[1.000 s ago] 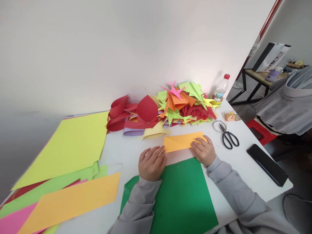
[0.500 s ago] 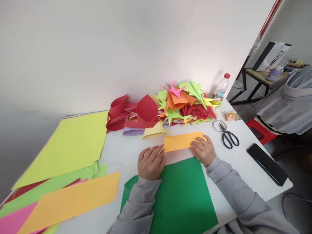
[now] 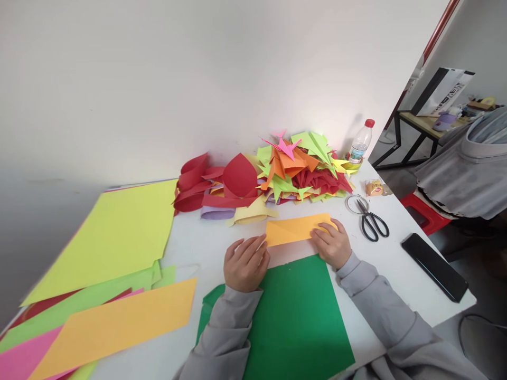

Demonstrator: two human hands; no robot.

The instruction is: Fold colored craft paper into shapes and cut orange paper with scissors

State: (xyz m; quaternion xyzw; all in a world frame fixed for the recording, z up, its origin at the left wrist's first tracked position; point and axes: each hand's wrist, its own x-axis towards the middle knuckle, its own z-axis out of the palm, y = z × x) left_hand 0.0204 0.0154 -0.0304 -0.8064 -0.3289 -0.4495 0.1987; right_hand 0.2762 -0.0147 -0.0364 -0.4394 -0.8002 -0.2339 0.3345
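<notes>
A strip of orange paper (image 3: 293,230) stretches between my two hands, just beyond the far edge of a green sheet (image 3: 297,322). My left hand (image 3: 246,264) pinches its left end with the fingertips. At the right end, my right hand (image 3: 332,244) has its fingers closed over the paper, thumb hidden underneath. A faint diagonal crease shows on the strip. Both forearms, in grey sleeves, reach across the table, the left one over the green sheet.
Folded paper shapes (image 3: 289,163) are heaped by the wall, with curled red paper (image 3: 240,177) beside them. Coloured sheets (image 3: 106,243) lie at the left. Scissors (image 3: 370,221), a bottle (image 3: 360,143), a wrapped snack (image 3: 374,187) and a black phone (image 3: 434,266) stand or lie at the right.
</notes>
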